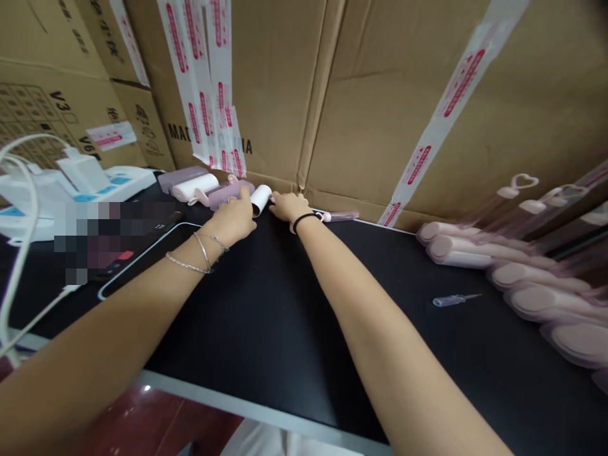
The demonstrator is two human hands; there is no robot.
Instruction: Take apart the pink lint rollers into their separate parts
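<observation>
At the back of the black table, my left hand (234, 220) reaches over a purple handle-like piece (232, 194), its index finger stretched out and thumb apart. A short white tube (261, 201) lies tilted between my two hands, its near end hollow. My right hand (291, 208) is right beside the tube's far end, fingers bent down and closed; what they hold, if anything, is hidden. Behind the right wrist lies a clear purplish piece with a pale loop (342, 216). Left of my left hand lie a white cylinder (196, 188) and a mauve piece (183, 178).
Cardboard boxes (380, 95) wall off the back. Several pale pink cylinders with clear parts (546, 301) line the right side. A small screwdriver (451, 300) lies before them. On the left are a phone (142, 250), a power strip (128, 183) and white cables (29, 247).
</observation>
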